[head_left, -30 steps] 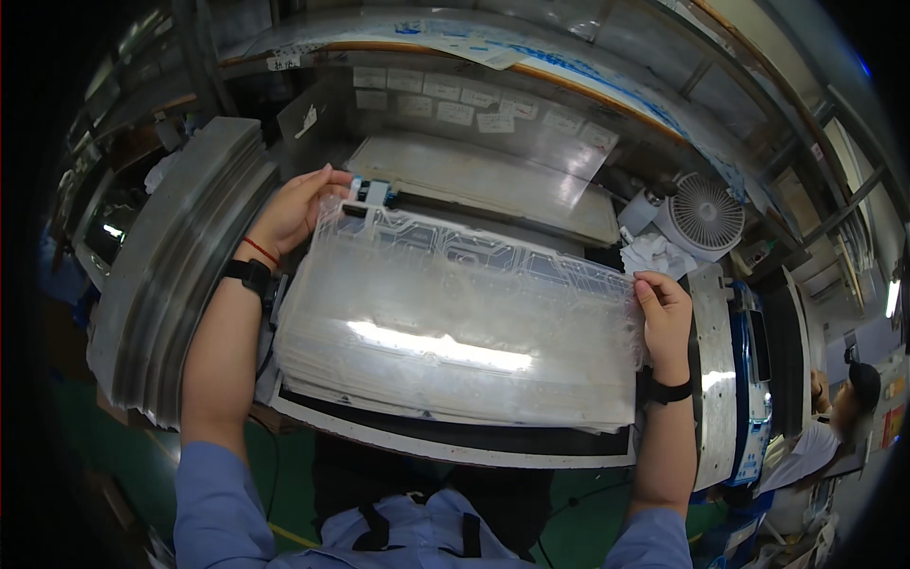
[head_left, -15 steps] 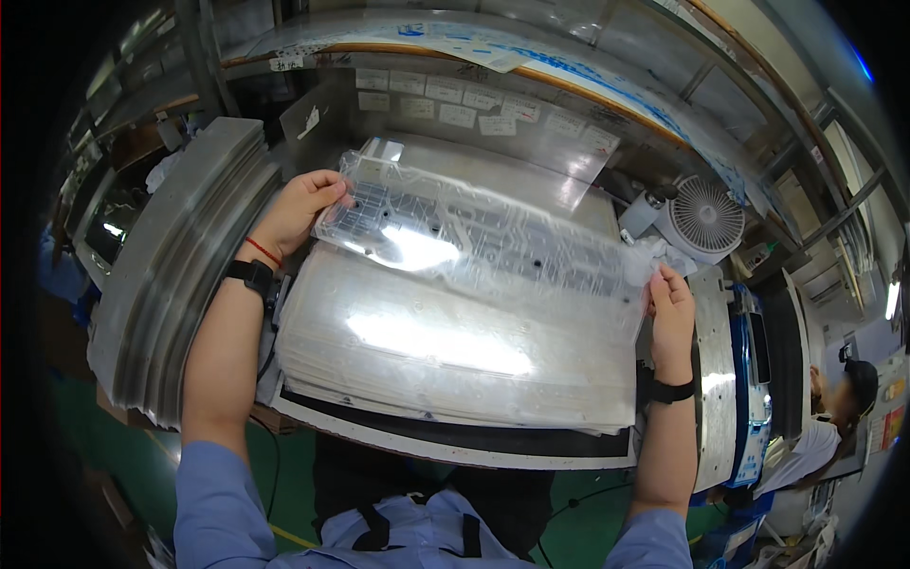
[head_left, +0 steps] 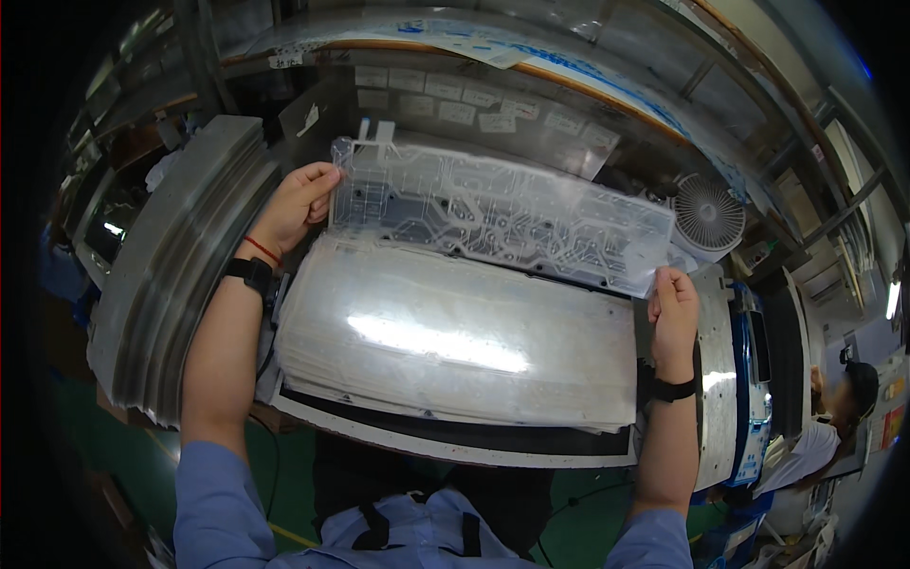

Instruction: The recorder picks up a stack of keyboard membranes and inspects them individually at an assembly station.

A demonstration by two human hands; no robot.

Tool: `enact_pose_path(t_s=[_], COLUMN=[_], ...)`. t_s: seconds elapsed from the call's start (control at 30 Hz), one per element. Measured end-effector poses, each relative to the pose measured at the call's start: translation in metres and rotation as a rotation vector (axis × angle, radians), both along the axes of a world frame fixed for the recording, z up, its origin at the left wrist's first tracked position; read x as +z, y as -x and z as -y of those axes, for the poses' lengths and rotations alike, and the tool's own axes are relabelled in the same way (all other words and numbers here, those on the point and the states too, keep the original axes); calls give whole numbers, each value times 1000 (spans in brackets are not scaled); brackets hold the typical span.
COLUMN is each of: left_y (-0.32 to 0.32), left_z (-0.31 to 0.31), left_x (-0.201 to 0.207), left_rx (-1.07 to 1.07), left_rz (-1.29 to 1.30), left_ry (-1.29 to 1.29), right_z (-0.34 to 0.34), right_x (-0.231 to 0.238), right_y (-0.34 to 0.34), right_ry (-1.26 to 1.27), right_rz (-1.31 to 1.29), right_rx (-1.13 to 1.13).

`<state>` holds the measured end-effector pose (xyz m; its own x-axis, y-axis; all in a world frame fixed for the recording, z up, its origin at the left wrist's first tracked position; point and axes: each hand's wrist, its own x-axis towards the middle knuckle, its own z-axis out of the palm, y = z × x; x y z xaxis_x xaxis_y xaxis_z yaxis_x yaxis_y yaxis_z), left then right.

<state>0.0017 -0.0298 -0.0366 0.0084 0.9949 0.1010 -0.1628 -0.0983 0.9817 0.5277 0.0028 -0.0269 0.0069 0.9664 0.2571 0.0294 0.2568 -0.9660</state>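
Observation:
Between my two hands a clear keyboard membrane sheet (head_left: 517,213) is stretched, long and printed with pale circuit traces. Two short tails stick up from its far left edge. My left hand (head_left: 299,204) pinches its left end between thumb and fingers. At the lower right corner my right hand (head_left: 673,318) has the sheet in a similar pinch. The sheet is tilted up above the far side of a stack of shiny translucent sheets (head_left: 455,318), which lies in front of me on a board with a dark surface (head_left: 427,427).
A tall stack of grey sheets (head_left: 180,256) stands at the left. To the right are a white round fan (head_left: 709,216), a metal plate (head_left: 713,379) and a blue-framed device (head_left: 752,398). A shelf (head_left: 531,66) crosses overhead. Another person (head_left: 834,417) is at far right.
The sheet has been raised and tilted up, so its circuit pattern shows more fully. Its near edge has moved away from me, baring more of the stack. Both hands keep their grip.

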Motion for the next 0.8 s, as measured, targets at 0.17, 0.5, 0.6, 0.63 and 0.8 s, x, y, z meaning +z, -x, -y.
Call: enact_pose_path(t_s=[0.17, 0.5, 0.6, 0.63, 0.8], left_y=[-7, -13, -7, -7, -15], left_z=[9, 2, 0, 0, 2], left_x=[7, 3, 1, 1, 4], left_rx=[94, 31, 21, 14, 67], left_rz=[157, -135, -157, -150, -190], left_ry=[-21, 23, 43, 44, 106], right_z=[6, 2, -1, -2, -2], right_x=[7, 1, -2, -4, -5], right_y=[14, 9, 4, 4, 5], right_ry=[47, -60, -57, -63, -62], right_rz=[-147, 8, 24, 11, 2], right_rx=[-68, 3, 34, 30, 45])
